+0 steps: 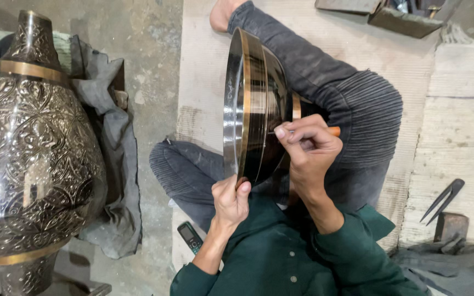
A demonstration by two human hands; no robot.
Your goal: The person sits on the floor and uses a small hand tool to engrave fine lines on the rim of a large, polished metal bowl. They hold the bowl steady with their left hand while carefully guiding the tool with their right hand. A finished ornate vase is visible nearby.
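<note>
A round dark metal bowl [252, 104] with brass bands stands on edge across my lap. My left hand [230, 201] grips its lower rim and holds it upright. My right hand [306, 147] is closed on a thin tool with an orange handle [334, 131], its tip against the bowl's dark outer side. My legs in grey trousers [352, 104] lie under the bowl, and my green sleeves fill the bottom of the view.
A large engraved metal vase [31, 142] with brass bands stands at the left on a grey cloth [113, 164]. A small phone [190, 237] lies on the mat by my knee. A metal divider [443, 200] and a block [450, 226] lie at the right.
</note>
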